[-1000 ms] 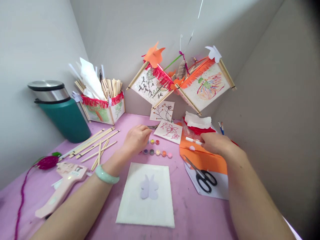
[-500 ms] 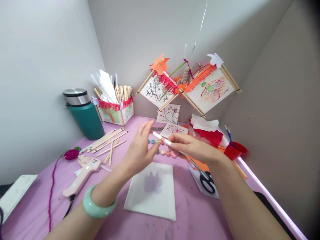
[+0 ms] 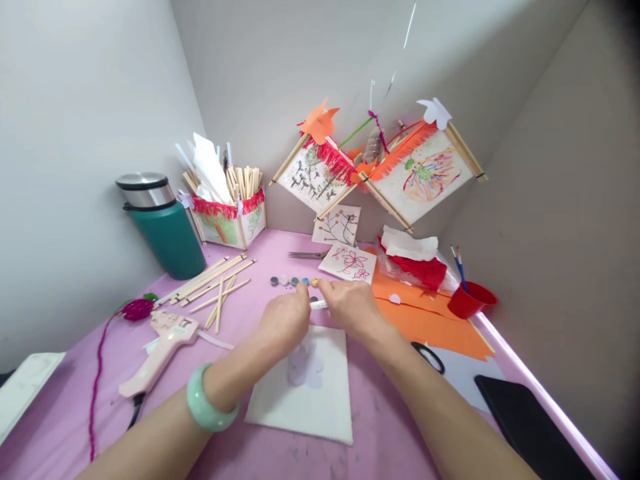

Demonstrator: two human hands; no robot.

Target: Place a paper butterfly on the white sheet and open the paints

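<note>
My left hand (image 3: 286, 317) and my right hand (image 3: 354, 308) are closed and close together over the middle of the table. Between them a short stretch of a slim white marker pen (image 3: 319, 305) shows, each hand gripping one end; the rest is hidden by fingers. Just below lies a white square sheet (image 3: 300, 417), and on it a pale lilac flower-shaped cutout (image 3: 306, 367), partly covered by my left hand. A row of small paint pots (image 3: 295, 282) sits just beyond my knuckles. My left wrist wears a pale green bangle (image 3: 207, 400).
At left are a pink glue gun (image 3: 163, 350), wooden sticks (image 3: 215, 283), magenta yarn (image 3: 137, 309) and a teal bottle (image 3: 167, 240). Drawn panels (image 3: 425, 173) hang at the back. Orange paper (image 3: 420, 317), black-handled scissors (image 3: 431, 357) and a red cup (image 3: 473, 300) lie right.
Both hands have come down closer to the sheet. My left hand, which was open beside the pen, has closed on it. The scissors at right are now mostly behind my right forearm.
</note>
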